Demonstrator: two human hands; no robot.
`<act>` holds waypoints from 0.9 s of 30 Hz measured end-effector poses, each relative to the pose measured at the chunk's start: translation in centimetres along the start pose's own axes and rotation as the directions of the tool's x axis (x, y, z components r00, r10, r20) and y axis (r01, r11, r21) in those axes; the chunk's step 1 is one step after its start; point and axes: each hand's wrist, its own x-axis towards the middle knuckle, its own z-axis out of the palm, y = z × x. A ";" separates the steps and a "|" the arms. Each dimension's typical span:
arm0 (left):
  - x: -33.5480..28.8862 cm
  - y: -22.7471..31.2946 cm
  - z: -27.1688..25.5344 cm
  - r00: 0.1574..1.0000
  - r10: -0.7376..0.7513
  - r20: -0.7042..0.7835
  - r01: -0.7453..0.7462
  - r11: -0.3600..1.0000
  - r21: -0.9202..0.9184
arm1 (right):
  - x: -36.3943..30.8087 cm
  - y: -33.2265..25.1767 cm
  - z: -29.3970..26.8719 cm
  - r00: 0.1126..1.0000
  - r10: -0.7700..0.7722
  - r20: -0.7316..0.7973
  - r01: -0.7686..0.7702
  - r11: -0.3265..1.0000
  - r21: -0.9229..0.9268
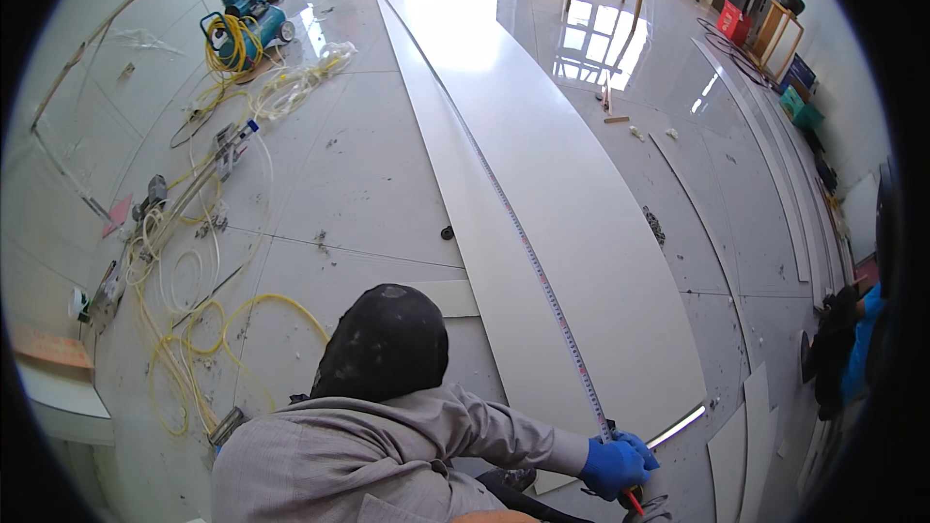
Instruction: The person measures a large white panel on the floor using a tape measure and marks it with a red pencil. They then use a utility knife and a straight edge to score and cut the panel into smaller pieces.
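We see neither of our own hands here, so we cannot tell whether our fingers are apart or together. In front of us a co-worker [329, 460] in a black cap [386, 344] bends by the near end of a long white panel [567, 199], which lies flat, low over the tiled floor [368, 174], and runs well away from us. A tape measure [536, 261] stretches along it, and the co-worker's blue-gloved hand [613, 468] is at its near end, seemingly clamped on it; the exact grip we cannot make out. We judge the panel thin, smooth, apt to slip and to flex over its length, so support under both long edges suits it best. The tape looks light and springy, best held by its ends, not mid-blade.
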 end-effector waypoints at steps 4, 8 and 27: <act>-1.4 0.0 -2.6 0.926 0.278 -0.256 -0.277 0.960 0.040 | 3.4 2.1 0.1 0.964 -0.032 0.265 -0.025 0.978 0.208; -1.9 0.9 -4.0 0.995 0.072 0.069 -0.075 0.996 0.044 | 5.0 2.7 0.1 0.887 -0.060 0.457 -0.113 0.933 0.343; -22.7 -17.9 -23.1 -0.220 -0.881 -0.418 -0.209 0.461 -0.862 | -0.9 -8.5 5.6 0.821 -0.325 0.470 0.349 0.936 0.037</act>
